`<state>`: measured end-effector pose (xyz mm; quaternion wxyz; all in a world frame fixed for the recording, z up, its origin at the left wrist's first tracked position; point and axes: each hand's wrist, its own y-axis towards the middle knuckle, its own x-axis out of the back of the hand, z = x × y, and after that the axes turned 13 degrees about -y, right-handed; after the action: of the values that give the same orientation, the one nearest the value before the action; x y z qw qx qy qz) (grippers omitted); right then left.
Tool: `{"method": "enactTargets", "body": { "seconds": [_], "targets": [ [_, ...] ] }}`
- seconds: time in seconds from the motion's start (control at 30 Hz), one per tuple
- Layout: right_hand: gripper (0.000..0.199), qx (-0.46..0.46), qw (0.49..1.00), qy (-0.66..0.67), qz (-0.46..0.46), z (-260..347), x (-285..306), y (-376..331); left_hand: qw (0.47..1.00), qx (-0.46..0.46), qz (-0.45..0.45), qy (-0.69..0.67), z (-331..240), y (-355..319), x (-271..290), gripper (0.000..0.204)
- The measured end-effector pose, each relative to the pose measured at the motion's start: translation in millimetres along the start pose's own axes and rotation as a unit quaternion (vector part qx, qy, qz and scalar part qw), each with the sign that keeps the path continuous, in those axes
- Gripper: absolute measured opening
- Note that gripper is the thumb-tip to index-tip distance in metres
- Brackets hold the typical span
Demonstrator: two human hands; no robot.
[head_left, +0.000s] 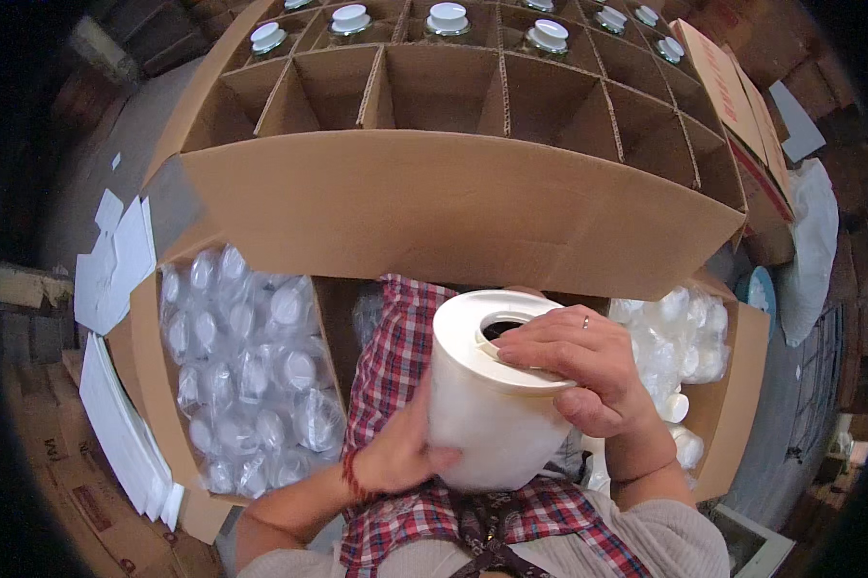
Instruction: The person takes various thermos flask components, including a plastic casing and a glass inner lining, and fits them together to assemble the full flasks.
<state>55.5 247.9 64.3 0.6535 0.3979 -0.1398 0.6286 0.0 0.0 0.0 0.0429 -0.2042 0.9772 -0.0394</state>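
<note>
A white cylinder-shaped container [499, 433] with a pale rim and a dark round hole in its top stands in front of my body, over my lap. My left hand [400, 443] is wrapped against its lower left side. Resting on the top beside the hole, my right hand [578, 361] has its fingers bent over the rim and the thumb against the outer edge. Whether those fingers also hold a small part at the hole is hidden. Red-and-blue plaid cloth [395, 352] lies just left of the container.
Ahead is a divided cardboard box [453, 202] with several white-capped bottles [447, 19] in its far compartments. Plastic-wrapped clear pieces [251, 371] fill a carton at left; wrapped white pieces [680, 337] sit in one at right. White sheets [121, 424] lie at far left.
</note>
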Motion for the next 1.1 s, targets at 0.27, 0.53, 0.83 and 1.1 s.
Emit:
{"method": "enactTargets", "body": {
  "seconds": [0.27,0.53,0.83,1.1],
  "targets": [
    [0.025,-0.042,0.997,-0.053,0.038,22,-14,14,0.924,0.195,0.265,0.193,-34,-48,48,0.039],
    [0.037,-0.305,0.951,0.033,-0.035,-67,-42,-24,0.938,-0.176,-0.25,-0.162,-8,45,66,0.051],
    [0.051,-0.185,0.976,0.086,-0.075,-55,-38,-41,0.968,-0.18,-0.024,-0.171,-56,24,55,0.092],
    [0.062,0.056,0.988,0.081,-0.121,-1,-12,-17,0.971,-0.103,-0.179,-0.123,-51,50,44,0.111]
  ]
}}
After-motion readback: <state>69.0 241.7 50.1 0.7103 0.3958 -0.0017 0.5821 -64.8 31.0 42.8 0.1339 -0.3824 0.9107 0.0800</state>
